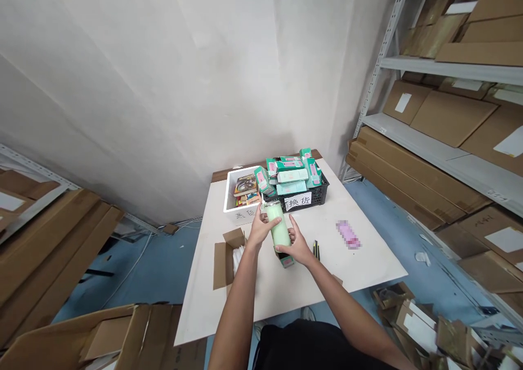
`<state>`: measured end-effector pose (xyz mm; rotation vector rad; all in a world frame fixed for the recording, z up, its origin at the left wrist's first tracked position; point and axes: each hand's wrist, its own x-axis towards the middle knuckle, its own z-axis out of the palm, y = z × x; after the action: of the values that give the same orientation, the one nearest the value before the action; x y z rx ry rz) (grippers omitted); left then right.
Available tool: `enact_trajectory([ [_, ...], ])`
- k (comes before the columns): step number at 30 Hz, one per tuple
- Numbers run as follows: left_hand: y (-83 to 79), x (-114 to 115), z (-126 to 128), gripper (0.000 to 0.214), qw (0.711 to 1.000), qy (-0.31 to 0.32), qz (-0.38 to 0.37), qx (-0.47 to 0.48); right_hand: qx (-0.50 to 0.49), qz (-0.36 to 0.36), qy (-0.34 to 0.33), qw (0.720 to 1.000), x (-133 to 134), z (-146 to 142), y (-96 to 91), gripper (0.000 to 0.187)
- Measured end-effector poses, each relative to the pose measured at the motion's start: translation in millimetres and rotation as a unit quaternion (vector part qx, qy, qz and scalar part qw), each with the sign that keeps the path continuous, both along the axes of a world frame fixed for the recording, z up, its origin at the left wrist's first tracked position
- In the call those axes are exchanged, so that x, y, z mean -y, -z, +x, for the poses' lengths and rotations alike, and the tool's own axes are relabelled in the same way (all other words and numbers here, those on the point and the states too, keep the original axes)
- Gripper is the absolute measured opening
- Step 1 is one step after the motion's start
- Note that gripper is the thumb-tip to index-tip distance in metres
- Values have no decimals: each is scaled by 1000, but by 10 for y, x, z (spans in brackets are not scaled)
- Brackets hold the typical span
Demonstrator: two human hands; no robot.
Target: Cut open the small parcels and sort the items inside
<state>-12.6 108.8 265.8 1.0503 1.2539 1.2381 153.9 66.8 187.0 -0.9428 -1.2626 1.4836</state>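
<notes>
Both the left hand (pixel 260 230) and the right hand (pixel 300 246) have their fingers around a pale green bottle (pixel 279 223), over the middle of the bench (pixel 286 293). The bottle hides most of a green carton (pixel 288 262), whose inside cannot be made out. On the right, a pink thing (pixel 348 235) is blurred into squares. The left forearm covers part of an open cardboard box (pixel 219 266). Beyond the hands stand a white tub (pixel 226 195) holding books (pixel 245 186) and a black crate (pixel 322 194) heaped with green boxes (pixel 291 164). A dark cutter (pixel 316 249) lies just beside the right hand.
</notes>
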Motion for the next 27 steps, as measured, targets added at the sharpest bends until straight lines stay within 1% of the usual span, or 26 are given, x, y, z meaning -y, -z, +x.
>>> enact_trajectory([
  [2, 8, 10, 13, 132, 1000, 5, -8, -3, 4, -1, -11, 1000, -6, 23, 20, 135],
  [5, 32, 27, 37, 128, 1000, 3, -1, -11, 19, 6, -13, 1000, -26, 62, 53, 125],
  [8, 86, 16, 54, 116, 995, -34, 28, -91, 78, 24, 24, 996, -53, 79, 123, 120],
  [11, 173, -24, 57, 98, 980, -56, 37, -188, 136, 35, 58, 988, -62, 70, 248, 116],
  [14, 280, -55, 48, 80, 971, -64, 19, -230, 168, 33, 55, 984, -39, 68, 404, 114],
  [16, 351, -51, 32, 73, 968, -66, -3, -243, 178, 25, 49, 983, -17, 85, 518, 114],
  [19, 449, 0, -10, 69, 964, -57, -29, -258, 152, 20, 19, 988, 3, 140, 712, 114],
  [21, 518, 50, -43, 71, 963, -63, -30, -261, 126, 15, -10, 992, 0, 187, 864, 110],
  [22, 557, 76, -59, 73, 962, -72, -28, -262, 125, 2, -12, 992, -7, 210, 944, 106],
  [24, 651, 124, -79, 79, 962, -87, -24, -257, 157, -46, 21, 986, -33, 242, 1103, 94],
  [27, 827, 180, -73, 82, 970, -78, -12, -229, 223, -118, 74, 965, -93, 230, 1299, 68],
])
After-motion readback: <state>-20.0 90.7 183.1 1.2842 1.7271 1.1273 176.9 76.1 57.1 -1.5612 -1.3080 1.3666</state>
